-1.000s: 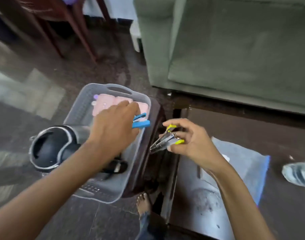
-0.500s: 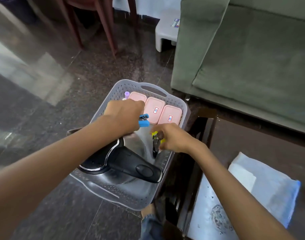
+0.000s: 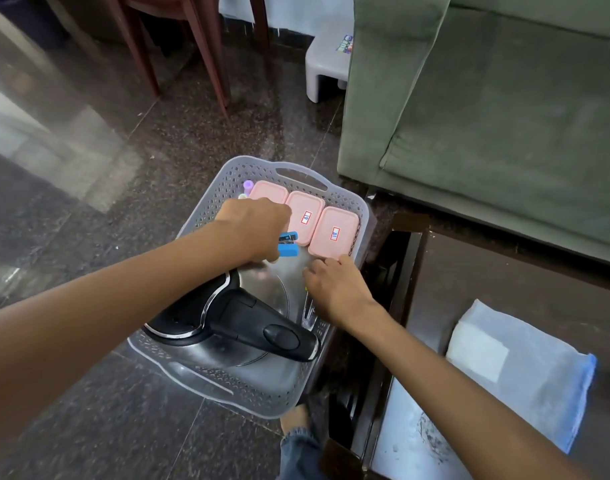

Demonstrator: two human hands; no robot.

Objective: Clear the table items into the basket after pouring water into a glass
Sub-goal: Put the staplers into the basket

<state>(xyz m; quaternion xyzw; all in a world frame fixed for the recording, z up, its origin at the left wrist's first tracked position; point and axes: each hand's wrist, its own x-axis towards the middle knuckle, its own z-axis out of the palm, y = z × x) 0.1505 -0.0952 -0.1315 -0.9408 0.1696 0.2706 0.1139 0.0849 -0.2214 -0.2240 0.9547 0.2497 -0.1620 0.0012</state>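
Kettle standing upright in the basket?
No, the kettle lies on its side in the basket, with its black handle facing up.

Soft daylight from far left of the left hand [image 3: 253, 230] fingertips glares pale off the polished floor [image 3: 71, 161] and glints on the steel kettle [image 3: 241, 317] just behind the fingers gripping a slightly soft blue stapler [image 3: 289, 244], shadows faint, frame edges bowed by the wide lens.
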